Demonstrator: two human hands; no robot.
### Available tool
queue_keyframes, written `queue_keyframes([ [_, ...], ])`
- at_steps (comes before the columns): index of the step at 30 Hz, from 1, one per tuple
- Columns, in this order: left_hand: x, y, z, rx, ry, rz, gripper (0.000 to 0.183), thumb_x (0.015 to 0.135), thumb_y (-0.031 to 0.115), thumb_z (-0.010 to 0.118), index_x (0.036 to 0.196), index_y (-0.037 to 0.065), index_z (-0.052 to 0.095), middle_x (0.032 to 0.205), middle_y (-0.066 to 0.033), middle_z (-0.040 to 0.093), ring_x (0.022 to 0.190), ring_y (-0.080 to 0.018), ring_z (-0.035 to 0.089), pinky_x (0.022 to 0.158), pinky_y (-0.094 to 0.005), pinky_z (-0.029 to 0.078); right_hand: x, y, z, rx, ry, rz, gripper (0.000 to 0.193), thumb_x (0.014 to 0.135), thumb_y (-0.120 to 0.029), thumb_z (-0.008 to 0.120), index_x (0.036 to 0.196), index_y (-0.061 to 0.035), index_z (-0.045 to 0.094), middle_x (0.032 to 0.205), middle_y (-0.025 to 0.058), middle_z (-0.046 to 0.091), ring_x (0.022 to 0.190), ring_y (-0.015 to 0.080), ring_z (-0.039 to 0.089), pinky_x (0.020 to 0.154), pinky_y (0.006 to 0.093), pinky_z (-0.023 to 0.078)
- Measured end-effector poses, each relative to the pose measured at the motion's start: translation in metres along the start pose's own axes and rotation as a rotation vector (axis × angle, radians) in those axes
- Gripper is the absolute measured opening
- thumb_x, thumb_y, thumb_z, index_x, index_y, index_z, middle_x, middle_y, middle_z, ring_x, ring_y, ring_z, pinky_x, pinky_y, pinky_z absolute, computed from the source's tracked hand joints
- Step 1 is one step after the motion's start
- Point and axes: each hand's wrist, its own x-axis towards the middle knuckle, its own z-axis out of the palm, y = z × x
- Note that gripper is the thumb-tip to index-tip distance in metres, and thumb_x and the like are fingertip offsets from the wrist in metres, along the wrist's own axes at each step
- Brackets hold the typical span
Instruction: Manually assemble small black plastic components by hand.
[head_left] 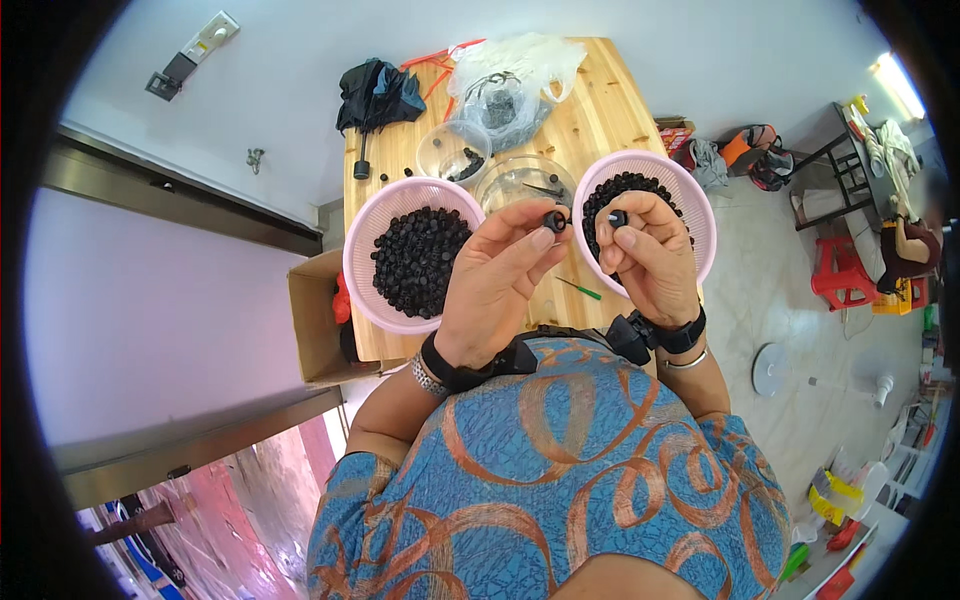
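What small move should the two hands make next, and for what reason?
Probably bring the right piece slowly toward the left piece: the left hand and right hand each pinch one small black part, held up at similar height in the picture, with a gap between them.

We cannot identify the tiny black piece (618, 217) in the right hand (652, 258), which partly hides a pink basket (703, 212).

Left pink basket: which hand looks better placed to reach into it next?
Probably the left hand: in this view it overlaps the left pink basket, whereas the right hand overlaps the right pink basket. Each pinches a small black piece, so neither is free.
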Motion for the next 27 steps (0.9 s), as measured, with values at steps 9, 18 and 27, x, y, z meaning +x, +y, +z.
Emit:
queue_keyframes([
  [9,0.002,-0.002,0.007,0.007,-0.013,-0.036,0.025,0.087,0.002,0.052,0.112,0.001,0.052,0.106,-0.0079,0.059,0.098,-0.0155,0.057,0.085,-0.0265,0.047,-0.002,-0.002,-0.005,0.0,-0.044,-0.004,0.022,0.084,0.002,0.053,0.107,0.0015,0.053,0.087,0.0124,0.062,0.066,0.012,0.06,0.06,0.0218,0.051],
  [18,0.005,-0.008,0.013,0.02,-0.051,-0.043,0.025,0.088,0.003,0.051,0.113,0.001,0.051,0.107,-0.0094,0.058,0.097,-0.0155,0.058,0.084,-0.0252,0.049,-0.01,-0.007,-0.005,-0.216,0.007,-0.08,0.024,0.084,0.003,0.055,0.107,0.0033,0.052,0.085,0.0114,0.062,0.068,0.0123,0.061,0.061,0.0205,0.05],
  [27,0.004,-0.01,0.015,0.06,-0.053,-0.016,0.029,0.086,0.0,0.054,0.114,0.0,0.051,0.104,-0.0084,0.059,0.096,-0.015,0.058,0.084,-0.026,0.049,-0.01,-0.023,0.023,-1.106,-0.006,-0.49,0.023,0.074,0.004,0.065,0.096,-0.0003,0.059,0.088,0.0091,0.058,0.074,0.016,0.059,0.06,0.0227,0.047],
])
